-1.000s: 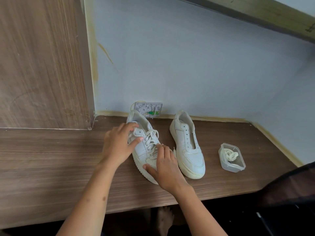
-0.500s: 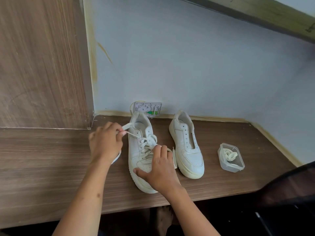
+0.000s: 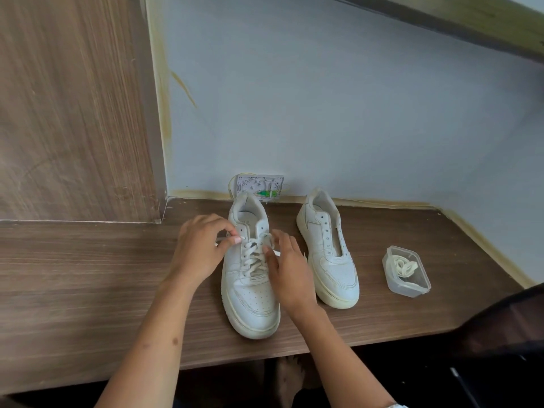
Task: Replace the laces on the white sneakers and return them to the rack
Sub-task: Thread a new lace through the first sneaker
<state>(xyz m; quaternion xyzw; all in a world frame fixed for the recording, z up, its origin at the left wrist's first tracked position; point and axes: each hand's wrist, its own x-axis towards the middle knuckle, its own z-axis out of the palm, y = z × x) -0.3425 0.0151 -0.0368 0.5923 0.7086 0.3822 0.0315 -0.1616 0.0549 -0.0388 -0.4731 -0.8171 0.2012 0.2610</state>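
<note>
We see both hands at work on the laced sneaker (image 3: 250,278), which stands upright on the wooden desk (image 3: 88,290) with its toe pointing toward the person and its heel toward the wall (image 3: 323,98). The left hand (image 3: 200,251) sits just left of the shoe's collar, fingers curled, thumb and forefinger pinching one end of the lace (image 3: 254,253) — a short white stretch of it shows beside the knuckles. The right hand (image 3: 290,272) lies against the shoe's other flank, just right of the eyelets, its fingers bent inward over the crossings; a white lace tip shows by the thumb, and we take the fingers to be pinching the lace there, though the exact hold is partly hidden by the hand itself.

Just beyond the right hand's knuckles, apart from the first shoe, stands the second sneaker (image 3: 329,248), with bare eyelets and an open tongue slot. Farther out on the same side, well clear of both shoes, is a small clear plastic container (image 3: 407,272) with a coiled cream-coloured lace (image 3: 404,267) inside. Past the fingertips of both hands, at the foot of the wall, a white wall plate (image 3: 260,188) is partly hidden by the laced shoe's heel. A wood-grain panel (image 3: 73,107) rises beyond the left hand — a dark fabric (image 3: 506,322) edges in at the right.
</note>
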